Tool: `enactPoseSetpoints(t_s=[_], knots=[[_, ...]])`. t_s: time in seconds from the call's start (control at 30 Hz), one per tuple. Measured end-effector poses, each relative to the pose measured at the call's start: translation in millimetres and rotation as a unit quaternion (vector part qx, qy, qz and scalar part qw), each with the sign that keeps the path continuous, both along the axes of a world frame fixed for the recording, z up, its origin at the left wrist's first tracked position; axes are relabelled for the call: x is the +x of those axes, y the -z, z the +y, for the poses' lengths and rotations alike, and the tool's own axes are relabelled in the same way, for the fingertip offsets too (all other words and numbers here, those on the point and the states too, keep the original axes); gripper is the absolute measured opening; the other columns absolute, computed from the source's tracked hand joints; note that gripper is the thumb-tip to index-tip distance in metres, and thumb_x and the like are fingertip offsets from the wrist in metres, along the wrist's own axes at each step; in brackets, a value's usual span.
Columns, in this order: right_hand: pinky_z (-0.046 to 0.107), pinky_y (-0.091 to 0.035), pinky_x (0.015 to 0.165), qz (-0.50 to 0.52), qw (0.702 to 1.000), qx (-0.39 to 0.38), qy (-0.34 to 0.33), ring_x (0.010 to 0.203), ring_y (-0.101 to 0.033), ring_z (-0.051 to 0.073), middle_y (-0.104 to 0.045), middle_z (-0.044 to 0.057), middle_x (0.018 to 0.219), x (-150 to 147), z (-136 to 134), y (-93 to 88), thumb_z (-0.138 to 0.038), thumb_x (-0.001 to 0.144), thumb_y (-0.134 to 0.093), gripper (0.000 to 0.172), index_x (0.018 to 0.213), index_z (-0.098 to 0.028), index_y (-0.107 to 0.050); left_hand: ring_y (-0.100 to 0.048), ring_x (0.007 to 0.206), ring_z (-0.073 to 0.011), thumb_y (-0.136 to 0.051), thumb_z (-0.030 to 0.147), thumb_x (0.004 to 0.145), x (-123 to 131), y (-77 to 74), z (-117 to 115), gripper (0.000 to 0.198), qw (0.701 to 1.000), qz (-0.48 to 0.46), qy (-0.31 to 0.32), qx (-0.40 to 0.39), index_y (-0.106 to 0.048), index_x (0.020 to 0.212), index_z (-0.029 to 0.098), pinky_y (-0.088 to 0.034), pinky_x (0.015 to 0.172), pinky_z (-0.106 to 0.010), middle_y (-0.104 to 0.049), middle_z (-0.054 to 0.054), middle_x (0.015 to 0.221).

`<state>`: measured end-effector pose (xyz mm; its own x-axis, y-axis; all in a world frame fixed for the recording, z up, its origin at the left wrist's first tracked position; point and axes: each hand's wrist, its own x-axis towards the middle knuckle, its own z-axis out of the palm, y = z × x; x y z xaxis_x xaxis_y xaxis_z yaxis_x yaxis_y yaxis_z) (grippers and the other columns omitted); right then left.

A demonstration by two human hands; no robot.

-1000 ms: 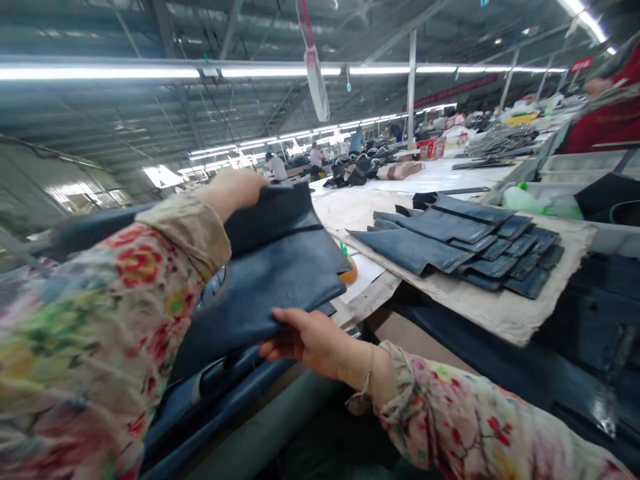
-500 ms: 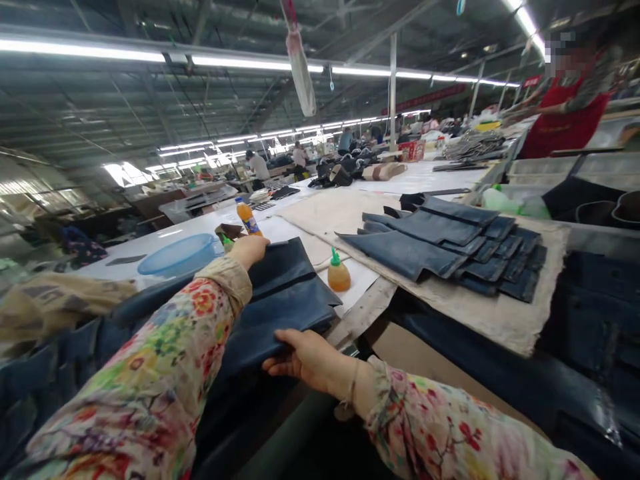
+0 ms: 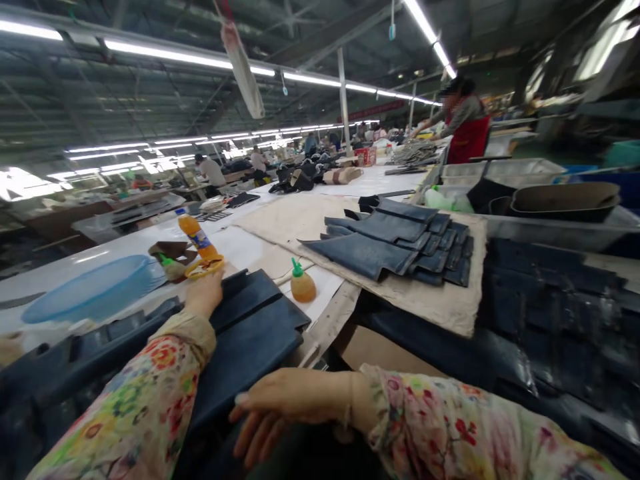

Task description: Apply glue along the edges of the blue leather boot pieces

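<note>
Between your two hands, at the near edge of the white tabletop (image 3: 245, 243), lies a dark blue, leather-like flat panel (image 3: 250, 347) with a seam across it. Your left hand (image 3: 205, 293) reaches past its far left corner, fingertips at a yellow, loop-shaped object (image 3: 205, 267); you cannot tell whether they grip it. Your right hand (image 3: 295, 393) hangs by the panel's near edge, holding nothing, fingers loosely curled and a little apart; whether they touch the panel is unclear.

Just beyond the panel, a rounded, translucent squeeze bottle (image 3: 303, 287) with a green nozzle holds amber liquid. Behind the loop, a clear plastic bottle (image 3: 197, 235) with a blue cap contains orange liquid. Farther left sits a pale blue, round plastic basin (image 3: 90, 287), its contents hard to make out. To your right, a cream, flat sheet (image 3: 450, 313) bears overlapping dark blue pieces (image 3: 390, 243); beyond it, a whitish plastic bin (image 3: 575, 232) holds dark, curved pieces (image 3: 565, 200).
</note>
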<state>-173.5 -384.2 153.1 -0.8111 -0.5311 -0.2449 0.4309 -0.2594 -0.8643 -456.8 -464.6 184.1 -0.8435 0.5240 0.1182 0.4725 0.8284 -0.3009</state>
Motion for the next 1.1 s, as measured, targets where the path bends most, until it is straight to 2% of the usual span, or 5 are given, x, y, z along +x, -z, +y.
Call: enactPoseSetpoints(t_s=[0.1, 0.27, 0.4, 0.7, 1.1], knots=[[0.025, -0.050, 0.075, 0.215, 0.923, 0.317, 0.043, 0.078, -0.064, 0.013, -0.068, 0.006, 0.089, 32.8, 60.4, -23.9, -0.027, 0.086, -0.052, 0.026, 0.106, -0.013, -0.062, -0.033, 0.134, -0.0306, -0.022, 0.012, 0.089, 1.1, -0.2, -3.2, 0.055, 0.999, 0.043, 0.021, 0.016, -0.029, 0.143, 0.019, -0.033, 0.100, -0.052, -0.035, -0.015, 0.146], [0.039, -0.037, 0.100, 0.304, 0.532, 0.752, 0.242, 0.119, -0.049, 0.025, -0.053, 0.017, 0.129, 70.9, 194.3, -20.0, -0.011, 0.080, -0.049, 0.048, 0.128, -0.010, -0.052, -0.041, 0.128, -0.0318, -0.031, 0.010, 0.085, 1.2, -23.6, 1.7, 0.047, 0.998, 0.032, 0.046, 0.007, -0.054, 0.125, 0.017, -0.037, 0.096, -0.053, -0.046, -0.015, 0.138], [0.047, -0.028, 0.103, 0.265, 0.371, 0.865, 0.208, 0.129, -0.037, 0.029, -0.042, 0.016, 0.141, 64.9, 253.5, 20.8, -0.003, 0.082, -0.040, 0.055, 0.137, -0.012, -0.042, -0.052, 0.115, -0.0293, -0.041, 0.018, 0.082, 16.9, -54.6, 16.3, 0.041, 0.993, 0.043, 0.111, 0.005, -0.057, 0.120, 0.015, -0.043, 0.091, -0.045, -0.056, -0.013, 0.128], [0.036, -0.034, 0.079, 0.285, 0.327, 0.864, 0.258, 0.091, -0.055, 0.025, -0.064, 0.014, 0.093, 27.2, 260.5, -32.0, -0.011, 0.089, -0.036, 0.027, 0.091, -0.011, -0.063, -0.049, 0.120, -0.0250, -0.040, 0.030, 0.085, 106.2, -97.9, 61.5, 0.044, 0.951, 0.068, 0.294, 0.062, -0.053, 0.126, 0.017, -0.038, 0.103, -0.039, -0.054, -0.009, 0.130], [0.036, -0.037, 0.089, 0.321, 0.316, 0.795, 0.405, 0.101, -0.053, 0.025, -0.063, 0.013, 0.106, 74.0, 228.9, -96.2, -0.018, 0.089, -0.040, 0.025, 0.100, -0.012, -0.062, -0.054, 0.114, -0.0230, -0.050, 0.017, 0.082, 213.2, -51.9, 213.8, 0.041, 0.888, -0.086, 0.372, 0.257, -0.054, 0.122, 0.022, -0.043, 0.094, -0.035, -0.059, -0.010, 0.124]])
